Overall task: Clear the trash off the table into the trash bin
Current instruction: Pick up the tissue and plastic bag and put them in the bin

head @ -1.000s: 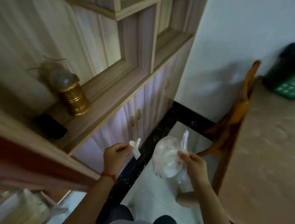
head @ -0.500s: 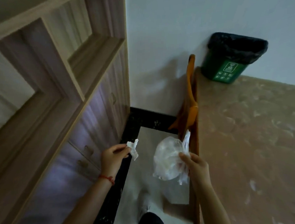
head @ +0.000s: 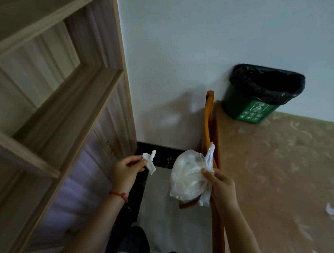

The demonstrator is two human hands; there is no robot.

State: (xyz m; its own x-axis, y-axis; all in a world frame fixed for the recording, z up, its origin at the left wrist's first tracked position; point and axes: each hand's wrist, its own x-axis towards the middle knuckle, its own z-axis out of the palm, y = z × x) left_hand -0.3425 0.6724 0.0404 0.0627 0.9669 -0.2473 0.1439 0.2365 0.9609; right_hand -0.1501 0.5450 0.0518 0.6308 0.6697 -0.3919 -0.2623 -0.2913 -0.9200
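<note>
Head view: right hand fingers seemingly pinch plastic bag.

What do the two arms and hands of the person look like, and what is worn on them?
Both forearms are bare, with no sleeves in view. The left hand has a thin red string bracelet around its wrist. The right hand shows no ring, watch or glove.

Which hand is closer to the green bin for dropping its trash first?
Probably the right hand: it holds the plastic bag on the green bin's side. The left hand, pinching a paper scrap, is farther.
</note>
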